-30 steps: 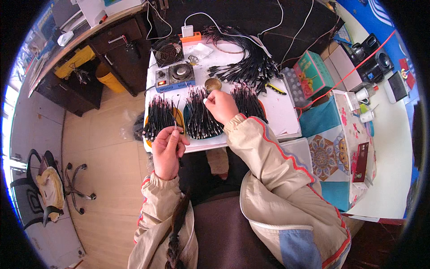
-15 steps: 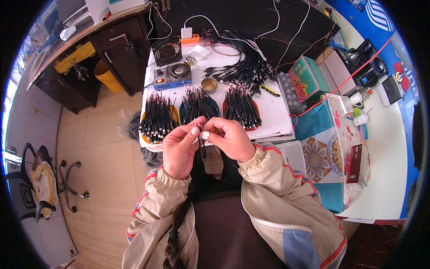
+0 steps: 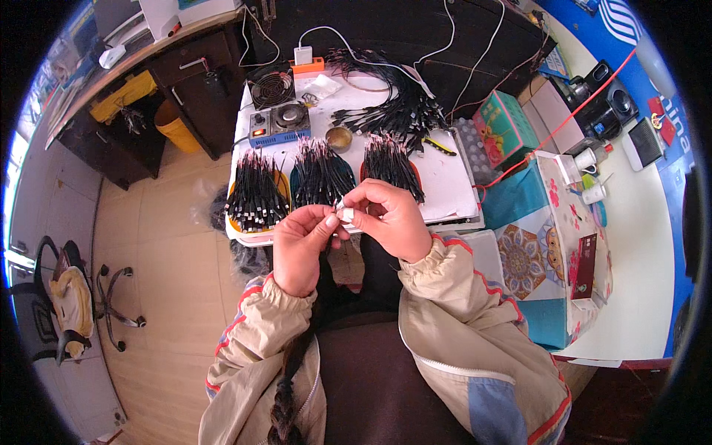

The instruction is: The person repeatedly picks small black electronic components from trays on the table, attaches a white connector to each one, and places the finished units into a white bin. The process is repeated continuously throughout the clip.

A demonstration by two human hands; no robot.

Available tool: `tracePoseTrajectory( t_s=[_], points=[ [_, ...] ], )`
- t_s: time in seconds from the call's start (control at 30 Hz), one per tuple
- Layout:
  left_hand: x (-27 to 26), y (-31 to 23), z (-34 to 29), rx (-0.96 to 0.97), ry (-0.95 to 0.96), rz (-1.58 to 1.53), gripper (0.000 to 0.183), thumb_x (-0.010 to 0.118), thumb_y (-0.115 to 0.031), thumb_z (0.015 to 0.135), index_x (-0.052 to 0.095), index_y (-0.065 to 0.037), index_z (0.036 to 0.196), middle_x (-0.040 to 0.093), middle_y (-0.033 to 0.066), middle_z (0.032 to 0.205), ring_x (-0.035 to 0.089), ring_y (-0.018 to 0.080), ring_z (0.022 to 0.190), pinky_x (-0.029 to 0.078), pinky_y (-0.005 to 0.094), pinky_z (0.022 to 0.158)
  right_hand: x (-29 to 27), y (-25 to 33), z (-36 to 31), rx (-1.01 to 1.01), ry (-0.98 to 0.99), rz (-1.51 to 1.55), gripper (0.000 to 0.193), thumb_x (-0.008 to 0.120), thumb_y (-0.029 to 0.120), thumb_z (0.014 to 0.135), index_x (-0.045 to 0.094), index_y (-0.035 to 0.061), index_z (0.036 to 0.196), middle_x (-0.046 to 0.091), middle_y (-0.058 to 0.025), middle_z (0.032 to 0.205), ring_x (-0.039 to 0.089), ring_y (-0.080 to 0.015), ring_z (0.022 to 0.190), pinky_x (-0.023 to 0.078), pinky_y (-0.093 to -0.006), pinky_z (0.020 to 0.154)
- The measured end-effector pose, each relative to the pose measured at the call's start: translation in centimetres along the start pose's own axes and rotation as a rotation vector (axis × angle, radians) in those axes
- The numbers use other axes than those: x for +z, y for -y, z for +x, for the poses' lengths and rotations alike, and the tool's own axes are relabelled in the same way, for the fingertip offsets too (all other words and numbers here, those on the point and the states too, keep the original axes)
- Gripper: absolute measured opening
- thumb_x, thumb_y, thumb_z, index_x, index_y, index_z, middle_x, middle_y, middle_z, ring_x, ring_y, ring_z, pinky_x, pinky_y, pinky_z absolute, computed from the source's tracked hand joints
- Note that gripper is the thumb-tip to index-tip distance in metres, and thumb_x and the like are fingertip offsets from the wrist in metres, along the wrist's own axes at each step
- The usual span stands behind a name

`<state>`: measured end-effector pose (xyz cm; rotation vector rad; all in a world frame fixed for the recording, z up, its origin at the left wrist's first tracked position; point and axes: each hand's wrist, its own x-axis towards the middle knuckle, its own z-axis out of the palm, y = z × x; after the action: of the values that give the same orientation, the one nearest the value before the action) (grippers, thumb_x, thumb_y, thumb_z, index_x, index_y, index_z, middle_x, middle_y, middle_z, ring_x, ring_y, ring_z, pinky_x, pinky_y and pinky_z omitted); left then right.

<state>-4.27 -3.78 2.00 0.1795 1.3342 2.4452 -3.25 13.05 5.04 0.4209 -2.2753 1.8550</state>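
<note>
In front of my chest, at the table's near edge, both hands meet fingertip to fingertip. My left hand (image 3: 302,245) is closed in a pinch on a short black cable, mostly hidden by the fingers. My right hand (image 3: 394,222) pinches at its small pale end, thumb against forefinger. Just beyond lie three bunches of short black cables with bare reddish wire ends: the left bunch (image 3: 256,194) in a yellow tray, the middle bunch (image 3: 323,176) in a teal one, the right bunch (image 3: 391,165) in a red-orange one.
Behind the bunches stand a blue-grey solder pot (image 3: 279,124), a black fan (image 3: 272,90) and a round metal tin (image 3: 339,138). A heap of black cables (image 3: 404,111) lies at the back, beside yellow-handled cutters (image 3: 439,146). To the right is a cloth-covered box (image 3: 545,245).
Both hands have come slightly lower and nearer to me, still pinched together. The dark cable length hanging beneath the fingers earlier is now mostly hidden. The whole view has shifted slightly.
</note>
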Motion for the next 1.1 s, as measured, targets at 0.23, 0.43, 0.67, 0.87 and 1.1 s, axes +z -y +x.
tracePoseTrajectory(
  t_s=[0.23, 0.43, 0.67, 0.87, 1.1],
  points=[
    [-0.2, -0.1, -0.2, -0.071, 0.100, -0.104, 0.009, 0.059, -0.006, 0.091, 0.061, 0.002, 0.094, 0.066, 0.0082, 0.084, 0.057, 0.0108, 0.065, 0.045, 0.0216, 0.060, 0.1, -0.6, -0.8, 0.018, 0.035, 0.235, 0.007, 0.065, 0.003, 0.086, 0.062, -0.0002, 0.092, 0.061, -0.0026, 0.084, 0.061, -0.0082, 0.076, 0.049, -0.0218, 0.065],
    [-0.6, 0.0, -0.1, -0.213, 0.285, -0.374, 0.009, 0.059, -0.008, 0.091, 0.062, 0.001, 0.090, 0.066, 0.0104, 0.083, 0.051, 0.0115, 0.064, 0.043, 0.0232, 0.061, 0.4, -1.1, -1.2, 0.234, 0.117, 0.758, 0.013, 0.065, 0.007, 0.088, 0.059, 0.0005, 0.097, 0.063, -0.0030, 0.088, 0.060, -0.0092, 0.082, 0.050, -0.0230, 0.074],
    [-0.9, 0.2, 0.1, -0.239, 0.294, -0.301, 0.009, 0.060, -0.008, 0.091, 0.062, 0.000, 0.085, 0.067, 0.0122, 0.084, 0.052, 0.0115, 0.064, 0.044, 0.0233, 0.060, -0.5, -0.8, -1.2, 0.252, 0.129, 0.507, 0.012, 0.064, 0.007, 0.088, 0.061, -0.0011, 0.097, 0.064, -0.0028, 0.088, 0.061, -0.0082, 0.079, 0.050, -0.0226, 0.074],
    [-0.5, 0.7, 0.2, -0.181, 0.272, -0.346, 0.007, 0.059, -0.005, 0.091, 0.062, 0.000, 0.086, 0.067, 0.0137, 0.087, 0.054, 0.0116, 0.066, 0.045, 0.0231, 0.061, 0.2, -1.2, -1.3, 0.250, 0.060, 0.651, 0.010, 0.062, 0.008, 0.090, 0.060, -0.0011, 0.095, 0.063, -0.0030, 0.087, 0.059, -0.0086, 0.075, 0.048, -0.0224, 0.070],
    [0.0, 0.5, -0.5, 0.051, 0.156, 0.287, 0.011, 0.057, 0.001, 0.090, 0.065, 0.004, 0.098, 0.068, 0.0087, 0.082, 0.055, 0.0086, 0.064, 0.045, 0.0214, 0.058, -0.7, -1.8, -1.6, 0.273, 0.141, 0.648, 0.012, 0.058, 0.007, 0.091, 0.054, 0.0004, 0.100, 0.059, -0.0041, 0.085, 0.058, -0.0105, 0.072, 0.050, -0.0271, 0.069]
  ],
)
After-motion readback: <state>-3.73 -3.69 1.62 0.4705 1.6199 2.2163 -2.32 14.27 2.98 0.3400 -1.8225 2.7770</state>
